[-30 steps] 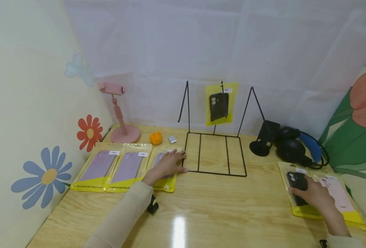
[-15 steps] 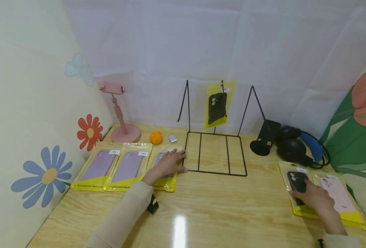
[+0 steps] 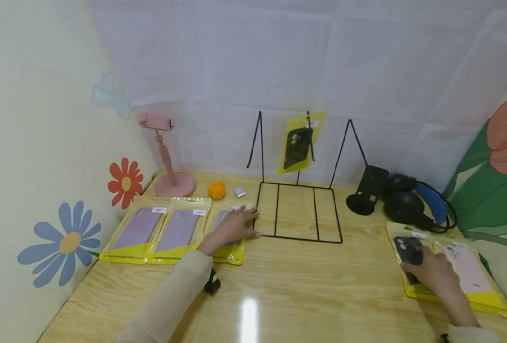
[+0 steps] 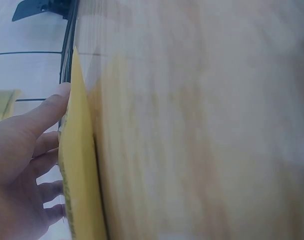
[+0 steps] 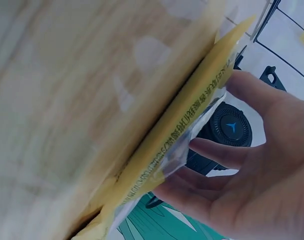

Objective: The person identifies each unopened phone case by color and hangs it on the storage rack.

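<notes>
Nearest, the black-case packet at the table's right edge is gripped by the right hand, fingers curled under its lifted edge. Farther left, a purple-case packet (flat beside the wire rack) is pressed by the left hand, fingers straight.

**Two bagged phone cases on the wooden table**

The purple phone case pack, in a clear bag with yellow edging, lies flat at left, rightmost of a row of three, its right edge beside the black wire rack's base. The black phone case pack, bagged alike, lies flat at near right, just left of a pink one.
</notes>
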The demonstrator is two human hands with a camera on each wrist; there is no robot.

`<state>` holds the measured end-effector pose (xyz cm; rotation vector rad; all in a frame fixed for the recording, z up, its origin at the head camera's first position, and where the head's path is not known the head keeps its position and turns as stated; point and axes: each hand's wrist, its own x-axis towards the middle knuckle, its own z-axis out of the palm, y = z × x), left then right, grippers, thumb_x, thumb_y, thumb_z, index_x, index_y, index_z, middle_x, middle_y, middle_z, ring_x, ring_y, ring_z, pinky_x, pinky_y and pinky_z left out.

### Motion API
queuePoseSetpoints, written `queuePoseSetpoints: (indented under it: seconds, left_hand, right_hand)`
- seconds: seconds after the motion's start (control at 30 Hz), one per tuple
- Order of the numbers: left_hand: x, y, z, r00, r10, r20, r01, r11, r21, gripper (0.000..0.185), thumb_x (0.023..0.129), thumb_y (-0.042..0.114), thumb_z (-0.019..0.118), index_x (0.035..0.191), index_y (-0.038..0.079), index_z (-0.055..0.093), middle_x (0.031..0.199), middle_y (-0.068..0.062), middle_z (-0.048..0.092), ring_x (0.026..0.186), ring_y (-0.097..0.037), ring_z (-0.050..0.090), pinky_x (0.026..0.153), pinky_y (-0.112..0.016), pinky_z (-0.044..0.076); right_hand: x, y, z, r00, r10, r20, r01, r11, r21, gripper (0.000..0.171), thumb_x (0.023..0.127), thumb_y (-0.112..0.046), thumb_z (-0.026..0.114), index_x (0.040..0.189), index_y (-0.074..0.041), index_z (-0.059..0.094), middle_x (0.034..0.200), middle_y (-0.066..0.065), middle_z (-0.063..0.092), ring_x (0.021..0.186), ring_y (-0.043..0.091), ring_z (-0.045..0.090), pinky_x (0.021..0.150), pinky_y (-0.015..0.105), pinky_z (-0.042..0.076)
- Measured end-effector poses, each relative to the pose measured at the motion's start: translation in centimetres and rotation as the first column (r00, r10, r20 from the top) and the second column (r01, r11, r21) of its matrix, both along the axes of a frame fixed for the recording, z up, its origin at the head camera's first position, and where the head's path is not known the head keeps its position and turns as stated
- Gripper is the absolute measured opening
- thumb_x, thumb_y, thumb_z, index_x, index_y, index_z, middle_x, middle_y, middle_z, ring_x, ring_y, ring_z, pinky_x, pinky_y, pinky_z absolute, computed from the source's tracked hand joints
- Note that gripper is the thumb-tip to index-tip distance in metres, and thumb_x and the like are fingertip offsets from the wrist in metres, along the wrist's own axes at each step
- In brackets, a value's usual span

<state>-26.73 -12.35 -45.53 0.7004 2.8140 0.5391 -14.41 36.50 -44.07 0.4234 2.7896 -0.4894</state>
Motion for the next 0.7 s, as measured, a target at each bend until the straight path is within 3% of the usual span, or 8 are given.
queuePoseSetpoints:
  seconds: [0.27,0.43,0.53,0.7]
  left_hand:
    - [-0.1,0.0,-0.5,1.0,0.012,0.009,-0.012,1.0,-0.004,0.069,0.085,0.042,0.071,0.142,0.009,0.049,0.153,-0.009,0.035,0.142,-0.039,0.023,0.116,-0.054,0.013]
    - [0.0,0.0,-0.5,1.0,0.015,0.011,-0.015,1.0,-0.01,0.069,0.085,0.042,0.071,0.142,0.01,0.049,0.153,-0.008,0.035,0.142,-0.038,0.023,0.116,-0.053,0.013]
    - [0.0,0.0,-0.4,1.0,0.013,0.015,-0.013,1.0,-0.008,0.069,0.085,0.042,0.071,0.142,0.009,0.049,0.153,-0.009,0.035,0.142,-0.038,0.023,0.116,-0.053,0.013]
    - [-0.1,0.0,-0.3,1.0,0.0,-0.002,0.0,1.0,-0.013,0.069,0.085,0.042,0.071,0.142,0.009,0.049,0.152,-0.01,0.035,0.142,-0.039,0.023,0.115,-0.054,0.014]
  right_hand:
    - [-0.4,0.6,-0.3,0.998,-0.021,-0.055,0.018,0.998,-0.056,0.11,0.076,-0.063,0.068,0.139,0.016,0.023,0.123,0.053,0.031,0.104,0.068,0.033,0.081,0.069,0.034]
    - [-0.3,1.0,-0.4,0.993,0.023,-0.113,-0.03,0.998,-0.06,0.107,0.079,-0.06,0.068,0.14,0.016,0.022,0.124,0.053,0.03,0.106,0.067,0.034,0.084,0.07,0.032]
    - [-0.1,1.3,-0.3,0.984,0.054,-0.169,-0.071,0.993,-0.096,0.092,0.086,-0.046,0.067,0.139,0.017,0.026,0.129,0.052,0.028,0.112,0.066,0.033,0.09,0.071,0.032]
    - [0.3,1.9,0.1,0.971,0.021,-0.24,-0.082,0.966,-0.247,0.063,0.094,-0.025,0.062,0.139,0.012,0.037,0.136,0.046,0.029,0.12,0.062,0.033,0.094,0.068,0.034]
